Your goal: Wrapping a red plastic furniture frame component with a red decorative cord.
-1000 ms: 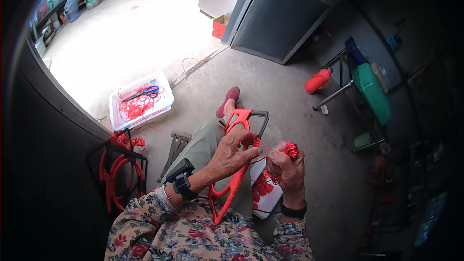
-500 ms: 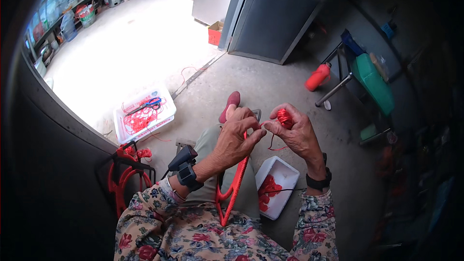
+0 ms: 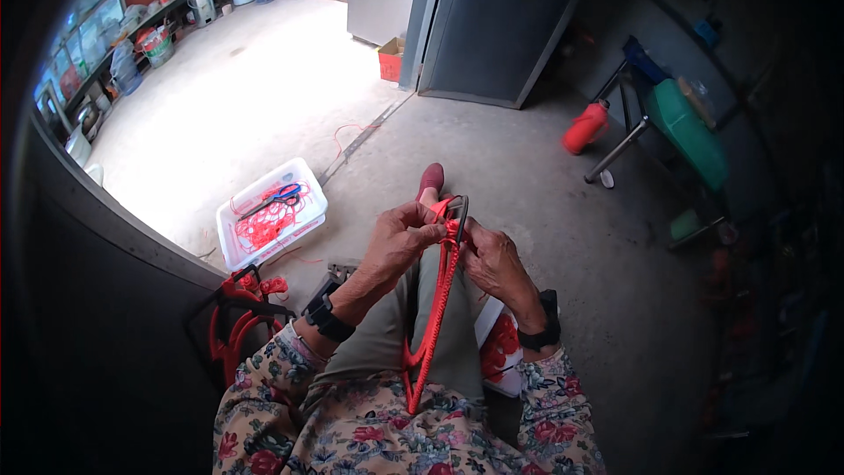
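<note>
A red braided band (image 3: 431, 325) runs from my lap up between my knees to a dark metal frame (image 3: 462, 218), which has red cord (image 3: 450, 230) wrapped about its top. My left hand (image 3: 400, 242) is closed on this cord, thumb and forefinger pinched at the frame's left side. Just right of the frame, my right hand (image 3: 501, 268) is closed too, its fingertips at the cord and partly hidden behind the frame. The bundle of red cord is out of sight, behind or inside the right hand.
A white tray (image 3: 318, 211) holds loose red cord and blue-handled scissors (image 3: 283, 196) at the left. Beside my right knee, a white box (image 3: 488, 321) holds red pieces. Red-wound frames (image 3: 230, 317) lean at the lower left. A red flask (image 3: 584, 128) stands near a table leg.
My right hand has moved down and left to the metal frame, and the cord bundle it held is now hidden. My left hand has shifted slightly left, its fingers now at the frame.
</note>
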Demonstrator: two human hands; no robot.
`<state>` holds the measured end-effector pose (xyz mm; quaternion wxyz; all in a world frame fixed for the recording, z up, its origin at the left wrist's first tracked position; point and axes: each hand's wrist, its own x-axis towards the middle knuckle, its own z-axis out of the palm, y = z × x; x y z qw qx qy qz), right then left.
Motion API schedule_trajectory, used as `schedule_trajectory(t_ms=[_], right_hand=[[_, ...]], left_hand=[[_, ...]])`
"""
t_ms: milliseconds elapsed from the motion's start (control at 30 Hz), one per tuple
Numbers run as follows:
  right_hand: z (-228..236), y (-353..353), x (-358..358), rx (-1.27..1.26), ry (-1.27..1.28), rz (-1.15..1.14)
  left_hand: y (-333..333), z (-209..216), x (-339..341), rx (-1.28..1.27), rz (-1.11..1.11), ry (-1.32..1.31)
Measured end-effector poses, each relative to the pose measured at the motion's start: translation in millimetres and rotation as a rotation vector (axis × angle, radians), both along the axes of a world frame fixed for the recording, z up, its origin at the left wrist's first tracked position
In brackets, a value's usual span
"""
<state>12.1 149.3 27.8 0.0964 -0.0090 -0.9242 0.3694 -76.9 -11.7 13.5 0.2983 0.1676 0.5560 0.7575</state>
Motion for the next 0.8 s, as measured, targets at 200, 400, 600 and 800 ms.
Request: schedule_trajectory(t_ms=[200, 400, 600, 800], right_hand=[[7, -2, -21, -0.017, 0.003, 0.139], [30, 7, 0, -0.115, 0.124, -0.005], [52, -12, -6, 0.004, 0.306, 0.057], [42, -7, -2, -0.377, 0.28, 0.048]], left_hand=[[7, 3, -4, 0.009, 0.024, 0.138], [0, 9, -3, 0.072, 0.221, 0.123], [4, 36, 3, 0.276, 0.169, 0.227], [-5, 53, 3, 0.367, 0.167, 0.099]])
